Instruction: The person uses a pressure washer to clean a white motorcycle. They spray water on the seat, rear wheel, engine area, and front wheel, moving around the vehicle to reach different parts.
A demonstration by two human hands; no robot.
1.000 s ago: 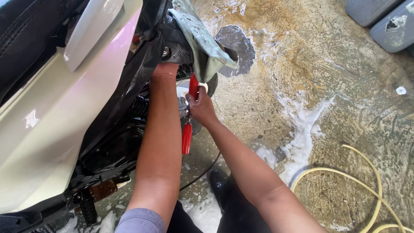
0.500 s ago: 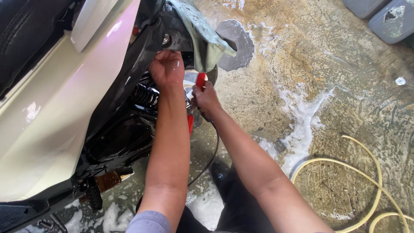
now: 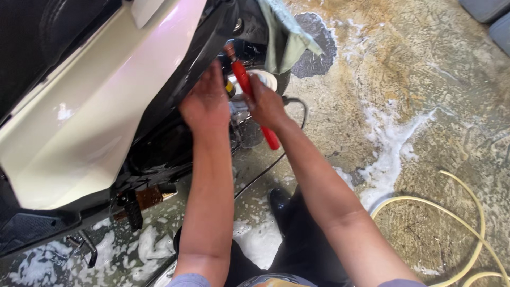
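My right hand (image 3: 264, 104) grips a red spray gun (image 3: 249, 93) with a thin black hose, its nozzle aimed up toward the dark underside of a white scooter (image 3: 101, 101). My left hand (image 3: 204, 101) rests with fingers spread against the black lower panel beside the engine parts, holding nothing. A grey-green cloth (image 3: 284, 34) hangs over the rear of the scooter just above both hands.
The concrete floor is wet, with patches of white foam (image 3: 393, 143). A yellow hose (image 3: 451, 212) curls at the lower right. A folded footpeg (image 3: 143, 199) sticks out low on the scooter. My black shoe (image 3: 279, 204) stands below my arms. Grey containers (image 3: 494, 16) sit at the top right.
The red spray gun has swung from pointing downward to pointing up and left. Both hands shifted slightly lower in view as the camera moved closer to the scooter.
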